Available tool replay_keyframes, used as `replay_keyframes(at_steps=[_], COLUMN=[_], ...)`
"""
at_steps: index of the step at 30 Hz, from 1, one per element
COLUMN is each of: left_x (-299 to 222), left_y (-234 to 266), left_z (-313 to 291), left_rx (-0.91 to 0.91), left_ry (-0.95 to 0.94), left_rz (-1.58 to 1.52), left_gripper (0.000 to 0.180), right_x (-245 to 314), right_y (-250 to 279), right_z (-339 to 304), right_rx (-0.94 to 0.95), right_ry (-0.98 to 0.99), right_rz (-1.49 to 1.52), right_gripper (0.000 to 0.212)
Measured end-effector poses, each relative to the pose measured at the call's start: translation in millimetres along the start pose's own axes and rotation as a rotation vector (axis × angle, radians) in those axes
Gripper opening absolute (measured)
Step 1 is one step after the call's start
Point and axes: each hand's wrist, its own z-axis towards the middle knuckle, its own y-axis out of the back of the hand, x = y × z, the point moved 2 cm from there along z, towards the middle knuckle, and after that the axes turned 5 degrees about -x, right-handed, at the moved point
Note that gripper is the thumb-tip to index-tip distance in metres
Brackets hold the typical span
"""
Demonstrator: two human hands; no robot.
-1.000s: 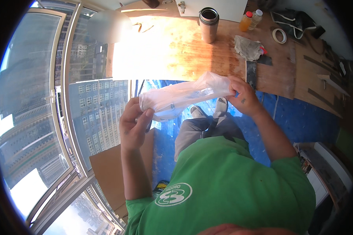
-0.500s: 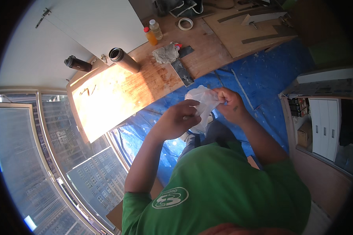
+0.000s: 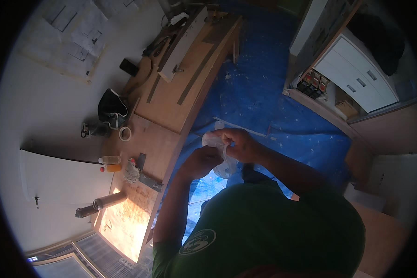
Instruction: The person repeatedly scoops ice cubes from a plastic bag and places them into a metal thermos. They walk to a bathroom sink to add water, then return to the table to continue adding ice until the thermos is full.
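A thin, translucent white plastic bag (image 3: 225, 167) hangs crumpled in front of my body, above the blue sheeting. My left hand (image 3: 200, 162) is closed on its left side, the fingertips partly hidden in the folds. On the upper right, my right hand (image 3: 240, 144) pinches the bag's edge between thumb and fingers. Both hands are close together. Whether anything is inside the bag I cannot tell.
Blue sheeting (image 3: 250, 99) covers the floor. Along the left runs a wooden workbench (image 3: 160, 118) with a crumpled rag (image 3: 132, 173), a tape roll (image 3: 120, 133), an orange drink bottle (image 3: 112, 168) and a metal flask (image 3: 110, 200). White drawers (image 3: 354, 76) stand at the far right.
My view has swung to the right, so the workbench now runs up the left side. My left hand has come nearer my right one; both still hold the plastic bag.
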Motion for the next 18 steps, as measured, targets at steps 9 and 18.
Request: replay_keyframes(at_steps=[9, 18], left_x=[-111, -234], left_y=[58, 128], left_z=[276, 562], left_rx=[-0.081, -0.059], left_ry=[-0.152, -0.409], left_rz=[-0.14, -0.159], left_gripper=[0.026, 0.028], right_x=[-50, -157], right_y=[261, 489], right_z=[119, 254], right_rx=[-0.316, -0.496], right_ry=[-0.243, -0.194], right_rz=[-0.323, -0.159], right_gripper=[0.018, 0.039])
